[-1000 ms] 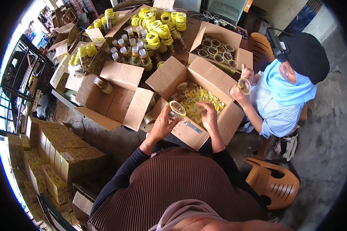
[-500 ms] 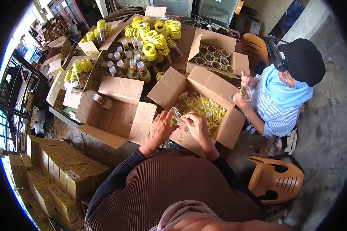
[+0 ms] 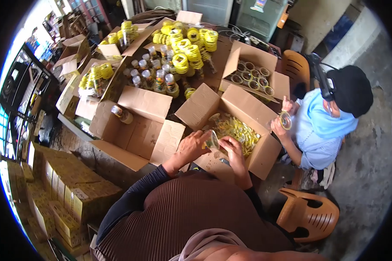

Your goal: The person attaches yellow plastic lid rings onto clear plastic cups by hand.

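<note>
A small clear plastic cup with a printed pattern (image 3: 212,140) is between my hands, above the near flap of a carton. My left hand (image 3: 193,147) is wrapped round the cup's left side. At the cup's right edge, my right hand (image 3: 233,150) has its fingers pinched together; what they hold, if anything, is too small to name. Just beyond my hands, the open carton (image 3: 265,153) holds a heap of small yellow-and-clear pieces. To the left, another open carton (image 3: 137,130) holds one capped container (image 3: 122,114) lying near its back left corner.
Capped containers (image 3: 159,81) and stacks of yellow rings (image 3: 187,50) stand on the table. A box of cups (image 3: 252,78) is at the back right. A co-worker (image 3: 322,126) holds a cup. Closed cartons (image 3: 74,191) and an orange chair (image 3: 309,213) are nearby.
The view has shifted, so most things appear a little lower and further right. The cup between my hands has turned, with its opening now facing more to the right.
</note>
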`<state>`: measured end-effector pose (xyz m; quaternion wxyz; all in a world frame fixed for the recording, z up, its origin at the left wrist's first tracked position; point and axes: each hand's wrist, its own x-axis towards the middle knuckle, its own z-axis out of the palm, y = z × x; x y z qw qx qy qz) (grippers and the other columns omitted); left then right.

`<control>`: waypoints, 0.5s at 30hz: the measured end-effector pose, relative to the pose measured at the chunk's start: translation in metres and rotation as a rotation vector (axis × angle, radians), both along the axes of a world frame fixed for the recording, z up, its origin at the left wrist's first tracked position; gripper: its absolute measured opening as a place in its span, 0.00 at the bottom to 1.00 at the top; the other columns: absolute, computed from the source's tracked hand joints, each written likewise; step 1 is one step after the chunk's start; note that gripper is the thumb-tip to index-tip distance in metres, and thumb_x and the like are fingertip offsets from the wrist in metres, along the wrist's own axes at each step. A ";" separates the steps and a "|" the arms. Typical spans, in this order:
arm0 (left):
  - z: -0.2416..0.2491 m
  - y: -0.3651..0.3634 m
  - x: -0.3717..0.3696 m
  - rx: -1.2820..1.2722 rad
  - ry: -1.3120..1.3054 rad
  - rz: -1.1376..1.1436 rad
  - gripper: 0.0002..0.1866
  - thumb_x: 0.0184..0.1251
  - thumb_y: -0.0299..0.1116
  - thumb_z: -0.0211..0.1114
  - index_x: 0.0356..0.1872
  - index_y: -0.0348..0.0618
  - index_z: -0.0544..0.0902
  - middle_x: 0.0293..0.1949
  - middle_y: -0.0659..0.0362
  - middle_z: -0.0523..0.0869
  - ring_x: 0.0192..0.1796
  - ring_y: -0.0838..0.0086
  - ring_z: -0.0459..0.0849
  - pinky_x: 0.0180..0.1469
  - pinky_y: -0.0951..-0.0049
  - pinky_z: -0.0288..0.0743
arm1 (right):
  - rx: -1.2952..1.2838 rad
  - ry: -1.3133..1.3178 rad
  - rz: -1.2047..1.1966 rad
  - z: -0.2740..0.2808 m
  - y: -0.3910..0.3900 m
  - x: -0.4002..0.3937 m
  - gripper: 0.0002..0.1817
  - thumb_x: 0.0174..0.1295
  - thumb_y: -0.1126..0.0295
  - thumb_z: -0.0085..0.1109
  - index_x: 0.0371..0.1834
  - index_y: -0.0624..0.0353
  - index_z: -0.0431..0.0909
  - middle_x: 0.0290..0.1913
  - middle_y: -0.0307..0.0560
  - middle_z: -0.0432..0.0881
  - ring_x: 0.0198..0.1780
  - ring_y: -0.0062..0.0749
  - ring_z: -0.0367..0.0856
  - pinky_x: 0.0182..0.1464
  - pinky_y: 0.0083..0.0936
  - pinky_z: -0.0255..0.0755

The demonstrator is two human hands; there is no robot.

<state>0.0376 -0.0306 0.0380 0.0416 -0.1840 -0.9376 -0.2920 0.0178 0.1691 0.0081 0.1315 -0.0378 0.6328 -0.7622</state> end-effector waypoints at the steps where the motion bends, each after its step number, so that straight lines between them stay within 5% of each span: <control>1: -0.004 -0.002 0.000 0.022 -0.050 -0.016 0.39 0.49 0.40 0.77 0.65 0.49 0.72 0.48 0.51 0.81 0.52 0.54 0.83 0.51 0.59 0.78 | -0.013 -0.025 0.026 0.001 0.001 0.002 0.05 0.67 0.72 0.59 0.34 0.62 0.81 0.30 0.35 0.78 0.33 0.16 0.73 0.39 0.17 0.68; 10: -0.017 -0.024 0.012 -0.059 -0.311 -0.024 0.38 0.54 0.50 0.73 0.66 0.50 0.72 0.44 0.53 0.83 0.46 0.55 0.84 0.46 0.58 0.79 | 0.024 -0.071 0.197 -0.035 -0.015 -0.002 0.06 0.69 0.70 0.58 0.36 0.60 0.78 0.29 0.33 0.75 0.33 0.15 0.70 0.40 0.16 0.67; 15: -0.036 -0.050 0.020 0.192 -0.224 0.017 0.31 0.54 0.48 0.74 0.59 0.47 0.80 0.40 0.52 0.85 0.43 0.55 0.85 0.45 0.60 0.77 | 0.030 -0.039 0.185 -0.040 -0.049 -0.011 0.05 0.70 0.72 0.56 0.35 0.59 0.77 0.29 0.31 0.74 0.34 0.14 0.70 0.38 0.16 0.67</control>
